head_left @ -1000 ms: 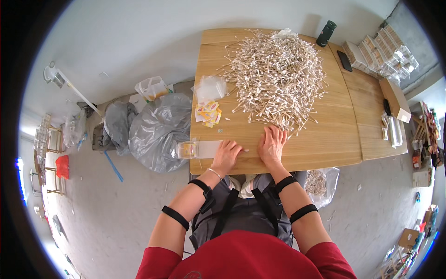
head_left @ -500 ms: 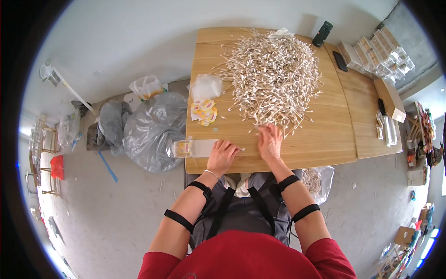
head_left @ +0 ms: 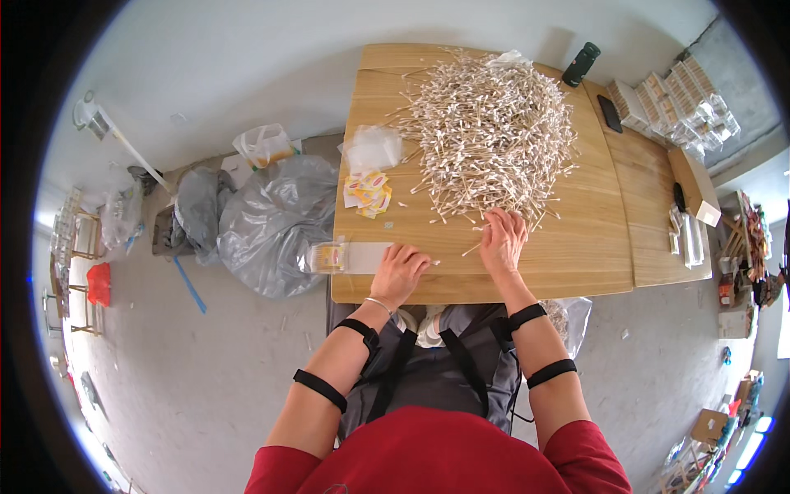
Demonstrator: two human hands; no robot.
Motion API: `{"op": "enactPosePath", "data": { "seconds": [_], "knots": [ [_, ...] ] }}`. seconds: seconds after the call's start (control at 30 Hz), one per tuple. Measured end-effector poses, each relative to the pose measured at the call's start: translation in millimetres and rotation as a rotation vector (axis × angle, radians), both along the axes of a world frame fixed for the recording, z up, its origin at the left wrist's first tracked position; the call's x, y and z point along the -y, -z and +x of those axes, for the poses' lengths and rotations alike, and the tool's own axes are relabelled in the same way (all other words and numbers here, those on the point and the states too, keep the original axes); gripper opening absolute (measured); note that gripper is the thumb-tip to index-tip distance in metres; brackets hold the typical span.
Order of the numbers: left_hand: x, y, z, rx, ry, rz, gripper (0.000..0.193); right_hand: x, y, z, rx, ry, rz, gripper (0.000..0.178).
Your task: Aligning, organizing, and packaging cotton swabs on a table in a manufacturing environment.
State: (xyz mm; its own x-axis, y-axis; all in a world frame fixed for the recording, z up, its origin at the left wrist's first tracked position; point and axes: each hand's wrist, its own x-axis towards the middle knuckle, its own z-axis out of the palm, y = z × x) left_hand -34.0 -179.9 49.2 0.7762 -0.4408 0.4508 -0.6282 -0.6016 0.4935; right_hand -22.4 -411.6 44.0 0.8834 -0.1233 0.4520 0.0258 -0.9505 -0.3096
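A large heap of loose cotton swabs (head_left: pixel 494 136) with pale sticks covers the middle of the wooden table. At its near edge is my right hand (head_left: pixel 504 243), fingers closed in a pinch; a cotton swab (head_left: pixel 471 249) sticks out to their left. My left hand (head_left: pixel 399 274) is curled near the front edge, with white swab tips (head_left: pixel 434 263) showing past its fingers on the right. How many swabs it holds is hidden. Beside it on the left lie a white strip (head_left: pixel 368 258) and a clear pack of swabs with a yellow label (head_left: pixel 330 258) at the table's left edge.
Yellow-and-white labels (head_left: pixel 369 194) and clear plastic bags (head_left: pixel 373 149) lie left of the heap. A dark bottle (head_left: pixel 582 64), a phone (head_left: pixel 609 114), stacked swab packs (head_left: pixel 675 99) and a cardboard box (head_left: pixel 694 188) stand rightward. A big grey plastic bag (head_left: pixel 280 226) rests on the floor at left.
My right hand has moved right and slightly away from me along the heap's near edge. My left hand stays nearly in place. The view has shifted slightly.
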Motion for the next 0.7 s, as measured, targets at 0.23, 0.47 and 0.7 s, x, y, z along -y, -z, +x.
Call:
{"op": "enactPosePath", "data": {
  "seconds": [0.23, 0.47, 0.7],
  "knots": [
    [3.2, 2.0, 0.4, 0.011, -0.009, -0.016, 0.007, -40.0, -5.5, 15.7, -0.099, -0.054, 0.037, 0.030],
    [-5.1, 7.3, -0.4, 0.002, -0.021, 0.013, 0.013, -70.4, -6.0, 0.4, 0.023, -0.302, 0.081, 0.009],
    [5.7, -3.8, -1.1, 0.015, -0.154, 0.014, 0.029, -61.5, -4.1, -0.9, -0.103, -0.391, 0.205, 0.020]
  ]
}}
